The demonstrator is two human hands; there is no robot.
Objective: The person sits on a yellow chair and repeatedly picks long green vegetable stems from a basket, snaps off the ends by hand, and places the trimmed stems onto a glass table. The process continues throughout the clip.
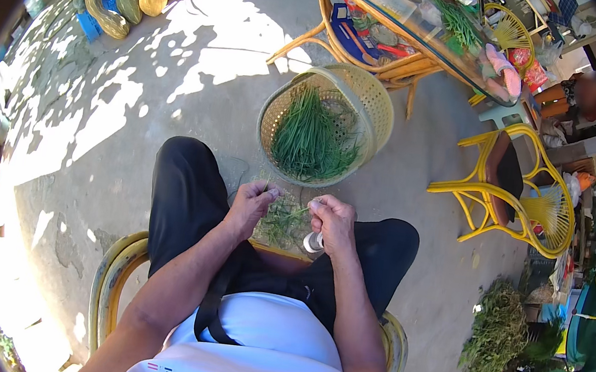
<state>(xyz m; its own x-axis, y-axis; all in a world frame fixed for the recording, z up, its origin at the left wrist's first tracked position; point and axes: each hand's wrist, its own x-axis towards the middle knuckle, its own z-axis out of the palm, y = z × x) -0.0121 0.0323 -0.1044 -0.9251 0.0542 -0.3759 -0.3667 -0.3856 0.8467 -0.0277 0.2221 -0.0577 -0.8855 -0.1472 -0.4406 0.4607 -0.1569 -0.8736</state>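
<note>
My left hand (252,203) is held above the ground between my knees, thumb and fingers pinched on a thin piece of green stem. Opposite it, my right hand (332,218) pinches the end of a thin green stalk (301,210). Below and between both hands, loose green trimmings (279,223) lie scattered on the ground. Just beyond my hands stands a perforated plastic basket (383,113), holding a bundle of long, thin green leafy stalks (307,137). A white round object (313,242) shows beside my right wrist; its kind is unclear.
A glass-topped rattan table (432,49) stands beyond the basket, crowded with items. At right are a yellow chair (525,197) and a leafy heap (497,333). Long squashes (110,1) lie at upper left. Another person (562,98) is at the far upper right.
</note>
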